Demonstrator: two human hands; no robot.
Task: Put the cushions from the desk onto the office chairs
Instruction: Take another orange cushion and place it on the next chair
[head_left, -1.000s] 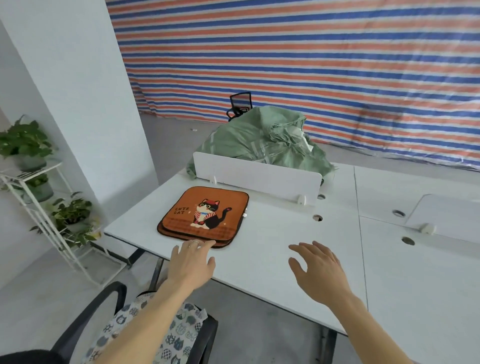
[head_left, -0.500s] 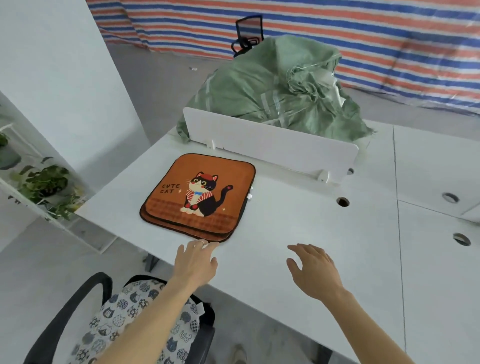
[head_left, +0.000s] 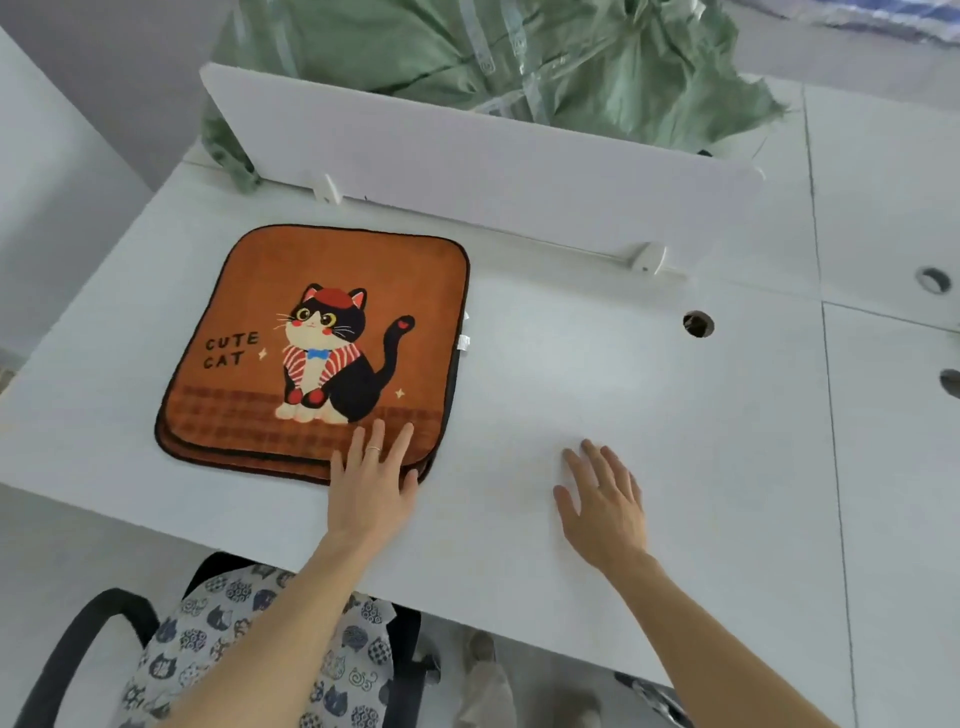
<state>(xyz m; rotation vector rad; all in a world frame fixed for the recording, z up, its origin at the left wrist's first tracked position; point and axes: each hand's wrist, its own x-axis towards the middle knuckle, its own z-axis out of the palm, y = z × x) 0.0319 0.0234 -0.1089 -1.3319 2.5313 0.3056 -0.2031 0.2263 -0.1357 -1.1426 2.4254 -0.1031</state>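
A stack of orange cushions (head_left: 291, 291) with a black-and-white cat and the words "CUTE CAT" lies on the white desk (head_left: 623, 395), left of middle. My left hand (head_left: 371, 483) rests with straight fingers on the stack's near right corner. To its right, my right hand (head_left: 605, 499) hovers open with spread fingers over bare desk, holding nothing. Below the desk's front edge stands a black office chair (head_left: 78, 629) whose seat carries a cat-patterned cushion (head_left: 208, 639).
A white divider panel (head_left: 493, 156) stands behind the cushions. A green crumpled sack (head_left: 545, 57) is piled behind it. Cable holes (head_left: 697, 323) sit at the right of the desk. A white wall stands at the far left.
The camera has tilted down and come closer to the desk. My left hand has slid forward from the desk edge onto the near corner of the cushion stack. My right hand stays open.
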